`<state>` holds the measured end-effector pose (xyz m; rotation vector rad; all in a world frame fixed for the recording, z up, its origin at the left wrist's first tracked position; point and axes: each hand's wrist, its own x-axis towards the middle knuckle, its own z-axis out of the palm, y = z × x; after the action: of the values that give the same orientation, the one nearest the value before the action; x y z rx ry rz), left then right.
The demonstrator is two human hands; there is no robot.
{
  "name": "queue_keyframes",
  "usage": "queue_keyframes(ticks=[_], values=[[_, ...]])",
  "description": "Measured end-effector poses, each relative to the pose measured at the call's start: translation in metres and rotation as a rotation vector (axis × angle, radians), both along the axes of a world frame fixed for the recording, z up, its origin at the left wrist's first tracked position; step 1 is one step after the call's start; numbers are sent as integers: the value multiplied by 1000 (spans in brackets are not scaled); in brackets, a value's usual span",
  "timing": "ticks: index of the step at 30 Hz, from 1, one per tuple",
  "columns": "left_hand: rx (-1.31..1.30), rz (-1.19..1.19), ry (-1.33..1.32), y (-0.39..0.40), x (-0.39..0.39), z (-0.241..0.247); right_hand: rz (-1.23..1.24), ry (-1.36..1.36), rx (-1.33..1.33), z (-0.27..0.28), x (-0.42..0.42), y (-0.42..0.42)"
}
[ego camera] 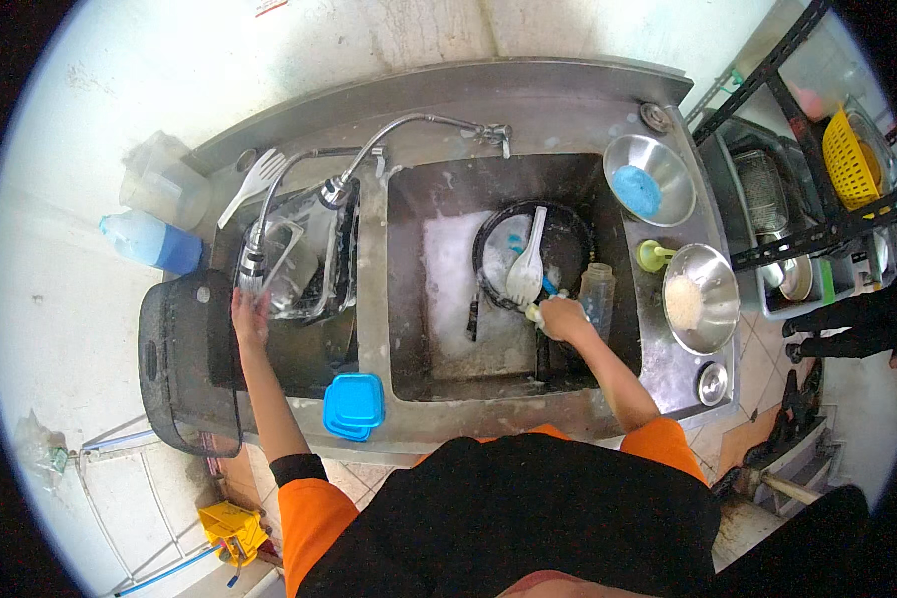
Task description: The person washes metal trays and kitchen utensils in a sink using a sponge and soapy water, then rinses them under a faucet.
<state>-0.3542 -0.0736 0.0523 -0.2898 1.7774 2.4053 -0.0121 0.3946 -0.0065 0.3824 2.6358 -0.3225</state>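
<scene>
My left hand is raised at the spray head of a flexible metal faucet, over the left basin; whether its fingers grip the head cannot be told. In the right basin, my right hand is closed around a foamy, yellowish sponge-like thing. It is beside the head of a white slotted plastic turner, which lies across a round black pan with suds. A clear plastic bottle stands just right of this hand. Clear containers sit under the spray head.
Steel bowls with blue and pale contents sit on the right ledge, a green-yellow funnel-like piece between. Blue lids lie on the front edge. A dark bin is at left; a black rack and another person's legs are at right.
</scene>
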Motion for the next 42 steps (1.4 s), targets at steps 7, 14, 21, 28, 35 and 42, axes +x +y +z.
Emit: queue_keyframes(ticks=[7,14,21,28,35,42], values=[[-423,183,-3,43,51,-17,-16,-8,327,-134,-65,42],[-952,130,411,91,156,18,335,-17,522,-211,-83,92],[-690,-2,313,114,209,22,-10,80,132,-99,-123,64],[50,-542,-499,224,213,6,-511,29,-1237,82,-122,-31],[269,-187,-212,206,131,-6,-311,357,-1100,47,-105,-79],[-156,-546,-174,145,113,53,-273,782,-588,43,-96,-61]])
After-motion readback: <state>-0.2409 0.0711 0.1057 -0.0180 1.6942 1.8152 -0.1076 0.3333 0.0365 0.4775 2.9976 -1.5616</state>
